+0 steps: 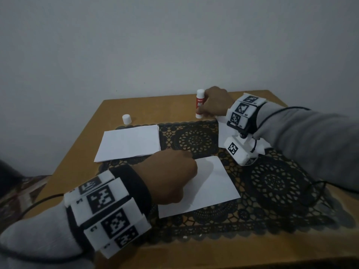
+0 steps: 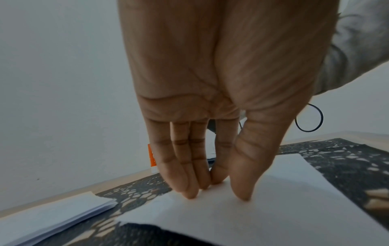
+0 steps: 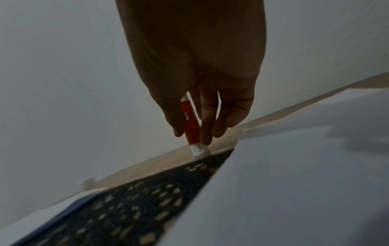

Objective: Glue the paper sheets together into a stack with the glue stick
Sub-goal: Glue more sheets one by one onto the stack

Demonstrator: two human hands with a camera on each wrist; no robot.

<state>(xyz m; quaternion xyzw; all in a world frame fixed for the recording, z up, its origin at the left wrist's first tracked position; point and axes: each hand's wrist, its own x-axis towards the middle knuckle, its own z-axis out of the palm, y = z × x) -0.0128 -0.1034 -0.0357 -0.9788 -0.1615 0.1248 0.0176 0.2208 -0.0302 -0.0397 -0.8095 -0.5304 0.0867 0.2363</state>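
Note:
A red-and-white glue stick (image 1: 200, 103) stands upright at the table's far edge with its cap off. My right hand (image 1: 206, 110) grips its body between thumb and fingers; in the right wrist view the glue stick (image 3: 192, 126) has its white base on the wood. A single white sheet (image 1: 211, 189) lies on the black lace mat (image 1: 275, 183) in the middle. My left hand (image 2: 216, 191) presses straight fingertips (image 2: 189, 194) on the sheet (image 2: 284, 208) near its far left corner. A stack of white sheets (image 1: 129, 142) lies to the left.
The white cap (image 1: 126, 119) stands on the wooden table (image 1: 155, 107) behind the stack. More white paper (image 1: 223, 133) lies under my right wrist. A grey wall rises right behind the table. Cables trail from both wrist bands.

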